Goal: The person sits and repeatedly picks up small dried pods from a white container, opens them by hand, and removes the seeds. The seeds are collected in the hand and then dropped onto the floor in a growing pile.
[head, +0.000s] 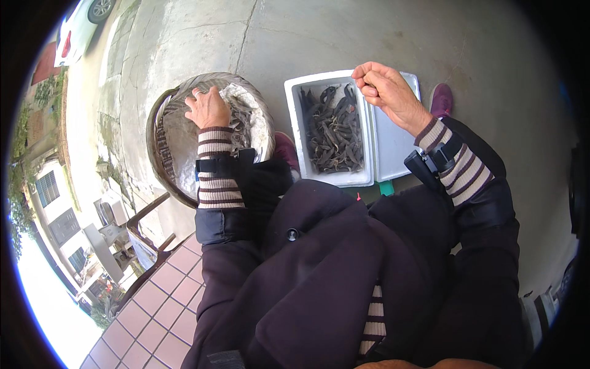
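My left hand (209,109) is over the woven basket (170,99), palm down, its fingers apart and a ring on one of them. A whitish sheet liner (184,173) covers the basket's inside, and greyish pieces (240,117) lie at its right side, partly hidden by my wrist. My right hand (389,90) hovers by the upper right rim of a white foam box (292,124). Its thumb and fingertips are drawn together; whether something small is between them cannot be seen. Many dark, slender dried pods (334,138) with pale tips fill the box's bottom.
The foam lid (392,143) lies right of the box, a green piece (386,187) at its near edge. My purple shoes (442,99) flank the box on cracked concrete (276,41). Pink tiles (168,281) and a metal frame (147,214) are at lower left. A white car (78,34) stands far off.
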Demonstrator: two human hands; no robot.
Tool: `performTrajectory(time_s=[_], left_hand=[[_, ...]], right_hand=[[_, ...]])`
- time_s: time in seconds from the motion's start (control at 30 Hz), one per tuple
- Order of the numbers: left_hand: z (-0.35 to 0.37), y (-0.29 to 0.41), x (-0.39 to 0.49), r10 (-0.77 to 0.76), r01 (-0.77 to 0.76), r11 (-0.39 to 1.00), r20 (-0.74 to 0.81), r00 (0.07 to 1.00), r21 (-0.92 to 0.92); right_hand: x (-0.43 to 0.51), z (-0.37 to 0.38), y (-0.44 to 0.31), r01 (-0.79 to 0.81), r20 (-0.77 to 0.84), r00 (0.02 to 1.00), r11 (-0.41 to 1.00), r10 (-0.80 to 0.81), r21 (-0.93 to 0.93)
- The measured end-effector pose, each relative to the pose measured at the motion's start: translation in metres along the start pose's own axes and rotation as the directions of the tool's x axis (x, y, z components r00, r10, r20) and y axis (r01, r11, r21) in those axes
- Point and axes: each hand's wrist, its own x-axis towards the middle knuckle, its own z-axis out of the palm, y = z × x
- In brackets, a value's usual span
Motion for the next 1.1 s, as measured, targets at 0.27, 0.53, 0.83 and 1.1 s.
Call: performTrajectory(time_s=[0.27,0.53,0.83,1.1], left_hand=[[0.093,0.115,-0.028,0.895,-0.654,0.44,0.245,0.372,-0.615],[0.189,0.162,-0.079,0.756,-0.589,0.609,0.613,0.229,-0.531],[0.207,0.177,-0.077,0.679,-0.309,0.677,0.404,0.613,-0.668],[0.195,0.166,-0.067,0.453,-0.156,0.852,0.555,0.698,-0.5]], right_hand=[[-0.007,-0.004,-0.002,-0.038,0.134,0.991,0.997,0.029,0.063],[-0.027,-0.029,-0.008,-0.014,0.079,0.997,0.998,0.01,0.055],[-0.035,-0.035,-0.008,-0.001,0.046,0.999,0.999,-0.001,0.04],[-0.025,-0.034,0.003,-0.012,0.022,1.0,1.0,0.013,-0.021]])
